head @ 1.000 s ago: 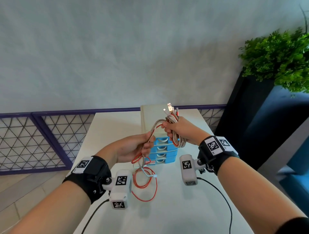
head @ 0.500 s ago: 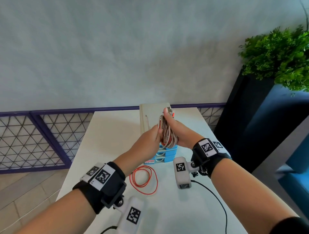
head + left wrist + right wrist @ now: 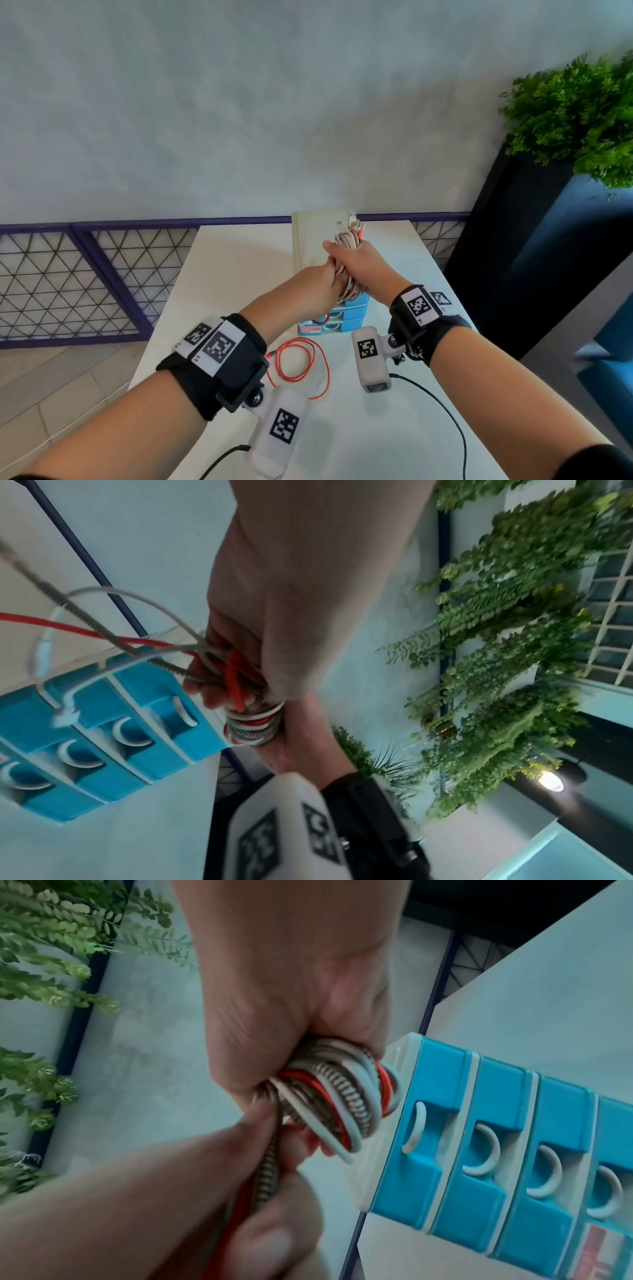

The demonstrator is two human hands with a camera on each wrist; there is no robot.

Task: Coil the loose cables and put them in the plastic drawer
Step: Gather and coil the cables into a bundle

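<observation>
Right hand (image 3: 368, 265) fists the coil (image 3: 337, 1096) just above the drawers (image 3: 346, 313); left hand (image 3: 315, 291) pinches the free strands feeding it, so I'd keep those strands taut and the fist tight while wrapping so no loop springs out. Head view alone shows red cable (image 3: 301, 363) slack on the table (image 3: 222, 274) in front of the drawers; wrist views show all drawer fronts shut.
</observation>
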